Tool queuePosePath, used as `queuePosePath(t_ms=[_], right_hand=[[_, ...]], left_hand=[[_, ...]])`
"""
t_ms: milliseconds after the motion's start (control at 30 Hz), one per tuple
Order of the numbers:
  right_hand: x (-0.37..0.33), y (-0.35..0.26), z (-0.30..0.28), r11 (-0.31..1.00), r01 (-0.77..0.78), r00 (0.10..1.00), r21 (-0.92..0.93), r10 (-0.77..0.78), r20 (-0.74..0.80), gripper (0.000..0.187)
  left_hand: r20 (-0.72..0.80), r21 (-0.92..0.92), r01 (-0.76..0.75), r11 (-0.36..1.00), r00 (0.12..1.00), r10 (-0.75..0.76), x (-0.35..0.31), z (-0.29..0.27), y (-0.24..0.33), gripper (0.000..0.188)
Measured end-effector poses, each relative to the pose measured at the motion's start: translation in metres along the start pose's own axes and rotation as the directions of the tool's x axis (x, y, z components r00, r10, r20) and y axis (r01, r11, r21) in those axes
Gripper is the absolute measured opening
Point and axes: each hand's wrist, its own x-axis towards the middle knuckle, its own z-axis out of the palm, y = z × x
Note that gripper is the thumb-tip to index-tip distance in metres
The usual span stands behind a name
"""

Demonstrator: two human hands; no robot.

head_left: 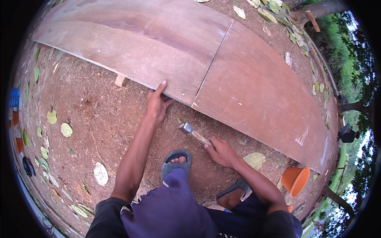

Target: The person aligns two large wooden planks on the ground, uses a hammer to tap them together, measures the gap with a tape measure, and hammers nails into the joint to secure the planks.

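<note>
My left hand (158, 104) grips the near edge of a brown plywood sheet (151, 59), thumb on top and fingers beneath. In my right hand (222, 152) is a hammer (198, 137) with a wooden handle, its metal head pointing up and left over the soil, apart from the wood. A second plywood panel (262, 91) lies to the right, meeting the first along a narrow seam. Small pale spots, perhaps nail heads, dot the left sheet near its front edge. Under that edge sticks out a short wooden block (120, 81).
An orange bucket (295, 181) lies tilted by the right panel's near corner. Dry leaves (101, 173) are scattered over the bare soil. My sandalled foot (176, 162) stands between my arms. Tree trunks (321, 8) and greenery line the right side. Blue and orange containers (14, 98) sit far left.
</note>
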Motion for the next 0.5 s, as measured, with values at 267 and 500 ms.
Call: queuePosePath(t_ms=[267, 500], right_hand=[[-0.023, -0.036, -0.008, 0.999, -0.044, 0.987, -0.007, 0.042, -0.153, 0.025], [0.010, -0.049, -0.015, 0.998, -0.019, 0.892, 0.066, 0.047, -0.449, 0.027]], left_hand=[[-0.031, 0.004, -0.001, 1.000, 1.000, 0.001, -0.003, 0.006, -0.007, 0.074], [-0.028, 0.037, -0.001, 0.999, 1.000, 0.002, -0.003, 0.011, -0.004, 0.077]])
